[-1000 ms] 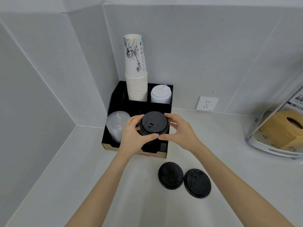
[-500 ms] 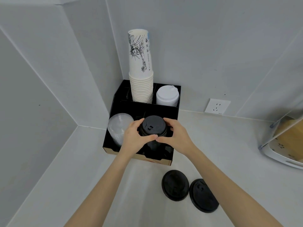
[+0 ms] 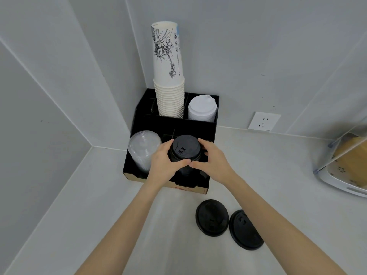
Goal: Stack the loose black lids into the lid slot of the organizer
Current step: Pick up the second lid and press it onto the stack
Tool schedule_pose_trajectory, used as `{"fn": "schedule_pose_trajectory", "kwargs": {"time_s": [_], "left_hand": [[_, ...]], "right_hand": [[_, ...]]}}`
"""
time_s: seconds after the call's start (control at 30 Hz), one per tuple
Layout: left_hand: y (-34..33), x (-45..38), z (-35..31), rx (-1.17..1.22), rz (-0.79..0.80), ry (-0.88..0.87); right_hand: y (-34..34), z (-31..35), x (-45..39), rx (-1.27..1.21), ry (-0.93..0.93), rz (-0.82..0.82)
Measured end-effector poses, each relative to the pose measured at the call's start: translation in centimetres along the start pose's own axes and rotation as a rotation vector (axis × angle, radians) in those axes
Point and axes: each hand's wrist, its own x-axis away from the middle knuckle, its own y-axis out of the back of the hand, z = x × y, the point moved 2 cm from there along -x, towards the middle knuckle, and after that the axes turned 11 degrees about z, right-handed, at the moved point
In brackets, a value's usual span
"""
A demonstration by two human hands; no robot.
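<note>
Bright, even, diffuse light; source not visible. Soft faint shadows under forearms on counter. No glare. Strong wide-angle bending of wall seams toward edges. Focus sharp at centre, slight softness at corners.

Both bare forearms reaching forward from the bottom edge, converging toward the middle. Left hand cupped, palm turned right, fingers curled over the far left side of a stack of black lids, thumb stretched along the near side. Right hand mirrored, palm turned left, fingers wrapped round the far right side, thumb lying along the near edge. Thumb tips touching each other at the front of the stack. Wrists slightly bent, held above the desk. Both hands closed round the stack from opposite sides.
</note>
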Motion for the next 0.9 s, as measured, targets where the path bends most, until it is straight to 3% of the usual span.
{"fn": "schedule_pose_trajectory", "kwargs": {"time_s": [0.3, 0.6, 0.7, 0.9], "left_hand": [[0.4, 0.6, -0.8, -0.057, 0.019, 0.012], [-0.5, 3.0, -4.3, -0.285, -0.05, -0.232], [-1.4, 4.2, -4.8, -0.26, -0.046, -0.273], [-4.1, 7.3, -2.8, -0.131, 0.085, -0.189]], "right_hand": [[1.1, 0.5, 1.3, -0.067, 0.007, -0.024], [3.8, 2.5, 5.5, -0.033, 0.115, -0.144], [4.4, 2.5, 7.2, -0.016, 0.116, -0.152], [2.9, 0.1, 10.6, 0.031, 0.023, -0.085]]}}
